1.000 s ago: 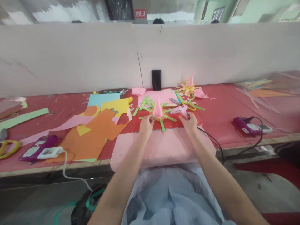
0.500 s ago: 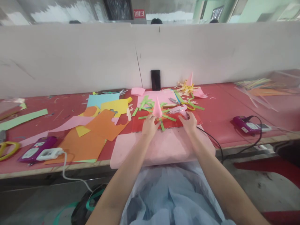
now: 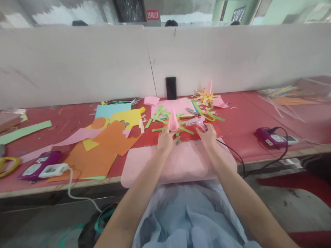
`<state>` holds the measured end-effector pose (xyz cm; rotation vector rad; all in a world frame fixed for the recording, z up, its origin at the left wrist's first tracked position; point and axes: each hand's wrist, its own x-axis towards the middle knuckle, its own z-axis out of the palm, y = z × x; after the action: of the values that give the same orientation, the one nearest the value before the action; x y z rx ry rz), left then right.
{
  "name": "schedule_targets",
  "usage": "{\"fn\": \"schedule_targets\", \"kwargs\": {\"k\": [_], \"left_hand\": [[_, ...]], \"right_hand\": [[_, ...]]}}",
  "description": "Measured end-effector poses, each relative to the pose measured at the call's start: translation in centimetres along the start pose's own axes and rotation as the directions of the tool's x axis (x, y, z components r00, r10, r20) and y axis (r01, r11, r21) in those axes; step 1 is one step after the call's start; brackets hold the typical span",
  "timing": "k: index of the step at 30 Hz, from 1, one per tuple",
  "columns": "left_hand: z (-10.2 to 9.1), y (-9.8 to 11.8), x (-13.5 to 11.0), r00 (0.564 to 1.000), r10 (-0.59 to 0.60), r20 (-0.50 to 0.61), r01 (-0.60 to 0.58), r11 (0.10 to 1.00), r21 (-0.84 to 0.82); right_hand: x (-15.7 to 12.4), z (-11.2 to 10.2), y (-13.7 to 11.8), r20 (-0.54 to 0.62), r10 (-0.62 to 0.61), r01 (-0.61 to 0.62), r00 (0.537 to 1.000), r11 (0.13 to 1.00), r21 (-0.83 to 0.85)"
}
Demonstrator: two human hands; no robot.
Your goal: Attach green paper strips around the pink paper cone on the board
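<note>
A pink paper cone (image 3: 173,121) stands upright with green paper strips (image 3: 186,130) spreading out around its base. My left hand (image 3: 166,139) closes on the front of that base, its thumb by a green strip at the front. My right hand (image 3: 207,135) is wrapped round the handle of a pink glue gun (image 3: 194,120), whose nozzle points left towards the cone's base. The exact contact between nozzle and paper is too small to tell. Under the work lies a shiny red sheet (image 3: 190,137).
Orange paper (image 3: 90,155) and yellow paper (image 3: 128,117) cover the left side. Behind are scissors (image 3: 207,116), another pink cone piece (image 3: 208,89) and a phone (image 3: 171,88) against the white partition. Purple devices (image 3: 270,137) with cables lie at both sides.
My left thumb and fingers have shifted slightly right over the green strip at the front of the cone. My right hand keeps the glue gun in nearly the same place.
</note>
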<state>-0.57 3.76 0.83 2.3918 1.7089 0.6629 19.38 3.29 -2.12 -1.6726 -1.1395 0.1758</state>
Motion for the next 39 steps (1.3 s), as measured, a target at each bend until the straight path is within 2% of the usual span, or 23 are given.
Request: {"fn": "schedule_targets", "kwargs": {"k": [6,9,16,29,39], "left_hand": [[0.2,-0.2,0.1,1.0,-0.009,-0.021,0.009,1.0,-0.019],[0.2,-0.3,0.1,0.999,-0.045,-0.008,0.044,0.996,-0.073],[-0.1,-0.4,0.0,0.999,-0.035,0.036,0.04,0.984,-0.173],[0.4,-1.1,0.4,0.998,-0.032,0.048,0.041,0.982,-0.186],[0.2,-1.0,0.4,0.998,-0.034,0.048,0.044,0.976,-0.215]], "right_hand": [[-0.3,-0.3,-0.4,0.024,-0.076,0.078,0.997,0.993,-0.086],[-0.4,-0.3,-0.4,0.033,-0.086,0.088,0.996,0.992,-0.091],[-0.4,0.0,0.0,0.073,-0.142,0.147,0.987,0.987,-0.07],[-0.5,0.2,-0.2,0.156,-0.27,0.287,0.95,0.953,-0.1],[-0.4,0.4,0.2,0.143,-0.303,0.316,0.942,0.945,-0.08]]}}
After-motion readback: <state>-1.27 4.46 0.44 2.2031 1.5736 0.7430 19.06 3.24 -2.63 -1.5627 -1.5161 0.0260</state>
